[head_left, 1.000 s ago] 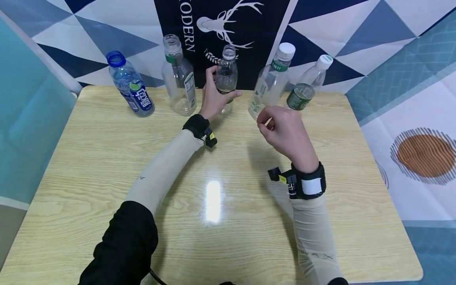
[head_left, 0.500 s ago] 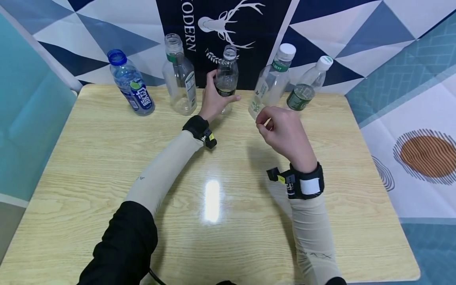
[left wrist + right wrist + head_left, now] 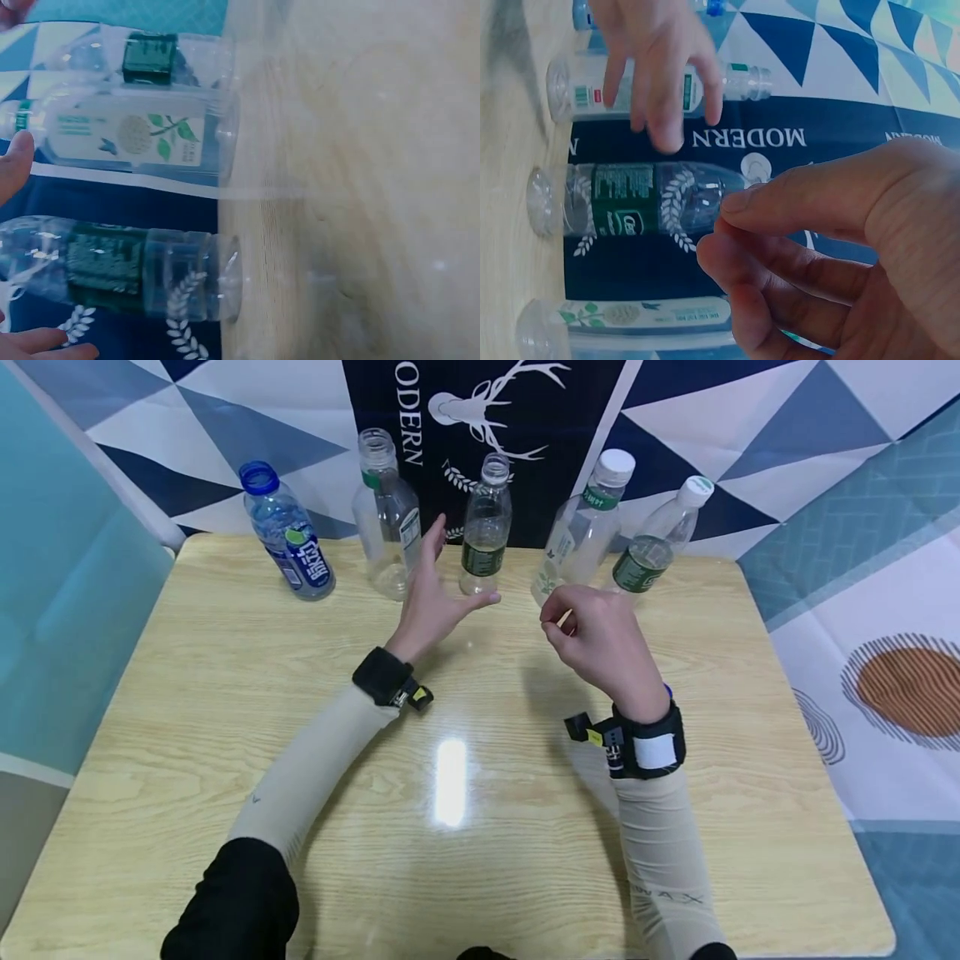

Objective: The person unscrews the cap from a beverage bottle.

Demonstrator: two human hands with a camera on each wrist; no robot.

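Observation:
In the head view my left hand [image 3: 435,608], thumb and fingers spread, stands just in front of a small clear bottle [image 3: 486,531] with a green label and an uncapped neck. Its fingers also overlap a larger uncapped clear bottle [image 3: 387,518]. The right wrist view shows the same left hand [image 3: 656,67] above the small bottle [image 3: 622,199]. My right hand [image 3: 596,639] has curled fingers, its thumb tip meeting the index finger; nothing shows in that pinch. Behind it stand a white-capped large bottle [image 3: 581,539] and a white-capped small bottle [image 3: 656,543].
An uncapped blue-labelled bottle [image 3: 288,535] stands at the back left of the wooden table [image 3: 360,860]. A patterned cloth [image 3: 262,410] hangs right behind the row of bottles. A bit of something blue [image 3: 668,691] peeks out beside the right wrist strap.
My left hand has let go of the small green-labelled bottle and drawn back toward the left and front, its fingers spread. The bottle stays standing. My right hand has kept its pose.

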